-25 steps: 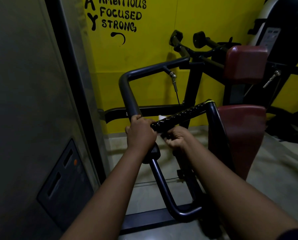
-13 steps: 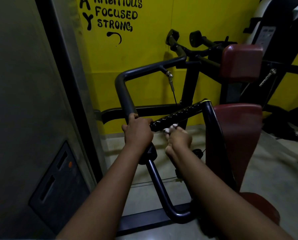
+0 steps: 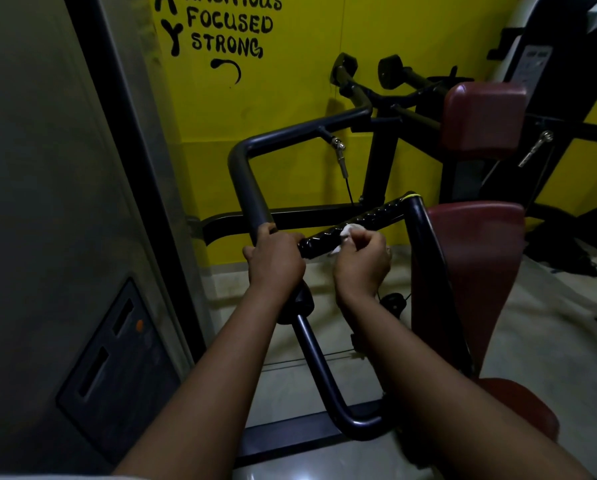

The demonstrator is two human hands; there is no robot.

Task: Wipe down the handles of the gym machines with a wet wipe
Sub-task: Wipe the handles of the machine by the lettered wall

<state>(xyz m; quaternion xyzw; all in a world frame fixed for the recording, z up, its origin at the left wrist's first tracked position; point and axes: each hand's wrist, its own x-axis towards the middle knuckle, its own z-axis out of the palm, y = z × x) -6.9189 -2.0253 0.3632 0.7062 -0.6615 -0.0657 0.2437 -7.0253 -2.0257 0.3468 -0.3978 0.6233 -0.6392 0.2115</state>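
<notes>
Wet wipe [image 3: 349, 231]: white, bunched, pressed against the near side of the ribbed black handle [image 3: 376, 214], roughly a third of the way up from its free end. A tail of it hangs just below the grip.

Change over the last second: the wipe was almost hidden under the handle's end; now it sits further up the ribs and shows plainly. The right hand [image 3: 361, 261] has slid up-grip with it, away from the left one.

Right hand: fingers curled, pinching the wipe onto the handle. Left hand [image 3: 275, 259]: clamped round the grey frame tube [image 3: 247, 181] beside the handle's free end, unmoved, bracing it.

Reading: the stroke is running from the end towards the yellow-taped corner. The end section is likely covered; upper ribs probably not yet reached.

Surroundings: red seat pad [image 3: 477, 244] just right of the handle, lettered yellow wall [image 3: 290, 98] behind.
</notes>
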